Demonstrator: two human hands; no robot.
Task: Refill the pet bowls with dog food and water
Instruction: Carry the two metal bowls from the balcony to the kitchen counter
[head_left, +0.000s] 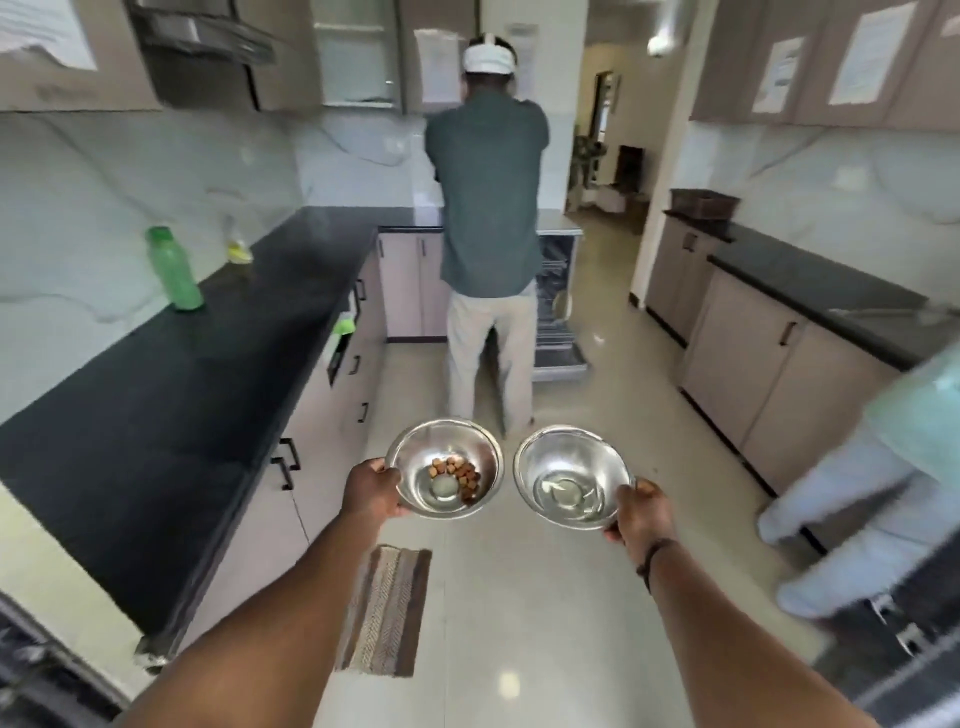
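Note:
I carry two shiny steel bowls side by side above the kitchen floor. My left hand (375, 491) grips the rim of the left bowl (415, 457), which holds a small heap of brown dog food pieces (458, 472). My right hand (641, 512) grips the near right rim of the right bowl (561, 452), which has a little clear water at its bottom. Both bowls are held roughly level, their rims almost touching.
A black counter (197, 364) runs along the left with a green bottle (174, 270) on it. A person (488, 208) stands ahead by an open dishwasher (558, 317). Another person (872, 499) is at the right. A striped mat (387, 608) lies on the floor.

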